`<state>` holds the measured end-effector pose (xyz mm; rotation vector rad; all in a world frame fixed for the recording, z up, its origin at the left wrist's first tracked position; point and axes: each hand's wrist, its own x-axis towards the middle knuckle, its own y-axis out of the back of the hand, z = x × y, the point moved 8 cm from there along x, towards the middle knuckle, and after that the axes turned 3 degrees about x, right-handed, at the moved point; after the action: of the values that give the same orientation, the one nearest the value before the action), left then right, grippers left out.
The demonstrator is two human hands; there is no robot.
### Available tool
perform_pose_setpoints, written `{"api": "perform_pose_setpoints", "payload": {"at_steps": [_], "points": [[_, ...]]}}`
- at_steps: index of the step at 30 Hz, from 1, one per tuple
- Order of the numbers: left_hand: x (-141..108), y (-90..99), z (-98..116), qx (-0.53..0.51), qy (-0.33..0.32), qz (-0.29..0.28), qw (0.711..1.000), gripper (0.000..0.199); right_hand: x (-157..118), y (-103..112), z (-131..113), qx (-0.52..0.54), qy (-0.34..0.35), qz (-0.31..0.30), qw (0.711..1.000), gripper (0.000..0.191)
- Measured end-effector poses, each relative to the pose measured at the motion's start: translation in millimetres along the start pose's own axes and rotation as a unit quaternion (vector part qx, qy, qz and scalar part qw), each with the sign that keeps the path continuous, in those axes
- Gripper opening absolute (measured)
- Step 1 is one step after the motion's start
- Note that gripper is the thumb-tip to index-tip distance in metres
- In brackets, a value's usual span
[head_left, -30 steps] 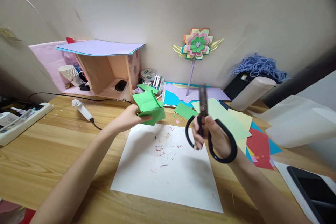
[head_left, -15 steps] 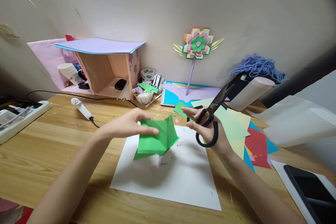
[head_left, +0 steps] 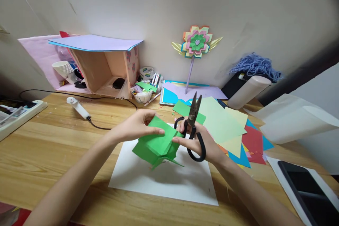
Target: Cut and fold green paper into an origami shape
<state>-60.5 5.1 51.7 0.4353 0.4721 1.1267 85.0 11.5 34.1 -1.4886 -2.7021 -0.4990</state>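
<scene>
Folded green paper (head_left: pixel 156 144) is pinched between the thumb and fingers of my left hand (head_left: pixel 140 125), above a white sheet (head_left: pixel 127 180) on the table. Black-handled scissors (head_left: pixel 194 123) hang on my right hand (head_left: pixel 201 143), their blades pointing up and slightly parted. The thumb and a fingertip of that hand also grip the right edge of the green paper. Several layers and loose flaps of the paper spread out below the hands. The fingers behind the paper are partly hidden.
Coloured paper sheets (head_left: pixel 225 123) lie on the right, with a phone (head_left: pixel 307 187) nearer me. A glue gun (head_left: pixel 78 107) with a cord is at left. Behind stand an open box (head_left: pixel 103 67), a basket of scraps (head_left: pixel 143 96) and a paper flower (head_left: pixel 197 42).
My right hand has moved left and taken hold of the green paper's edge. The scissors have swung more upright. The paper has turned and its flaps have spread.
</scene>
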Motion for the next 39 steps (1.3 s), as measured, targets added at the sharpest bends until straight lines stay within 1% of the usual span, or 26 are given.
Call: {"api": "perform_pose_setpoints", "payload": {"at_steps": [2,4,9,12,14,15,17,18,19,20,21,22,23,24,25,26,27,29,31,33,34,36,38,39], "points": [[2,2.4,1,-0.023,-0.015,0.037,0.999,0.027,1,1,3,-0.008,-0.019,0.006,1.0,0.028],[3,2.1,2,-0.026,-0.031,0.06,0.997,0.026,1,0,5,-0.008,-0.035,0.006,0.999,0.027],[-1,7.1,8,0.046,-0.062,0.145,0.986,0.032,0,-4,10,0.01,-0.065,-0.008,0.998,0.027],[-4,8.4,14,0.079,-0.086,0.169,0.979,0.031,-1,-2,9,0.012,-0.065,0.003,0.998,0.026],[-6,10.2,18,0.087,-0.102,0.19,0.973,0.029,-1,0,7,0.013,-0.053,0.02,0.998,0.025],[-8,12.2,22,0.09,-0.112,0.213,0.967,0.028,-1,2,7,0.016,-0.047,0.032,0.998,0.025],[-17,16.5,31,0.101,-0.133,0.276,0.947,0.022,-1,7,8,0.026,-0.039,0.069,0.997,0.025],[-23,17.1,37,0.106,-0.143,0.309,0.934,0.019,-1,11,10,0.034,-0.038,0.095,0.994,0.025],[-28,14.8,42,0.11,-0.146,0.328,0.927,0.018,-1,15,13,0.047,-0.037,0.127,0.99,0.025],[-33,9.7,47,0.105,-0.146,0.331,0.926,0.017,-1,21,16,0.064,-0.035,0.165,0.984,0.025],[-34,0.0,49,0.092,-0.143,0.304,0.937,0.019,-2,26,20,0.088,-0.032,0.204,0.974,0.026],[-32,-15.0,50,0.072,-0.135,0.244,0.958,0.025,-4,32,24,0.118,-0.031,0.245,0.962,0.027],[-29,-34.7,48,0.051,-0.121,0.159,0.978,0.031,-6,36,30,0.153,-0.033,0.281,0.947,0.028],[-26,-54.3,42,0.026,-0.092,0.078,0.992,0.034,-7,39,37,0.191,-0.042,0.308,0.931,0.03],[-24,-69.7,35,-0.006,-0.059,0.024,0.998,0.037,-9,40,44,0.233,-0.057,0.327,0.914,0.031],[-21,-79.6,28,-0.04,-0.034,0.002,0.999,0.037,-10,39,51,0.274,-0.076,0.335,0.898,0.033],[-18,-85.9,20,-0.076,-0.01,-0.002,0.997,0.036,-10,36,57,0.312,-0.095,0.336,0.884,0.034],[-9,-86.8,7,-0.175,0.007,0.04,0.984,0.039,-11,30,63,0.371,-0.123,0.331,0.859,0.033],[-1,-81.8,-1,-0.272,0.002,0.089,0.958,0.043,-14,24,64,0.402,-0.14,0.334,0.841,0.032],[3,-72.5,-7,-0.335,-0.004,0.143,0.931,0.044,-15,20,62,0.411,-0.152,0.331,0.836,0.031],[3,-67.0,-10,-0.353,-0.006,0.17,0.92,0.044,-15,17,60,0.409,-0.153,0.321,0.84,0.03],[3,-55.1,-13,-0.366,-0.013,0.213,0.906,0.043,-11,10,54,0.399,-0.147,0.278,0.861,0.028],[3,-40.9,-13,-0.35,-0.023,0.244,0.904,0.04,-6,0,50,0.393,-0.144,0.218,0.882,0.025],[3,-32.4,-13,-0.331,-0.03,0.257,0.907,0.038,-4,-5,49,0.397,-0.146,0.188,0.886,0.025]]}}
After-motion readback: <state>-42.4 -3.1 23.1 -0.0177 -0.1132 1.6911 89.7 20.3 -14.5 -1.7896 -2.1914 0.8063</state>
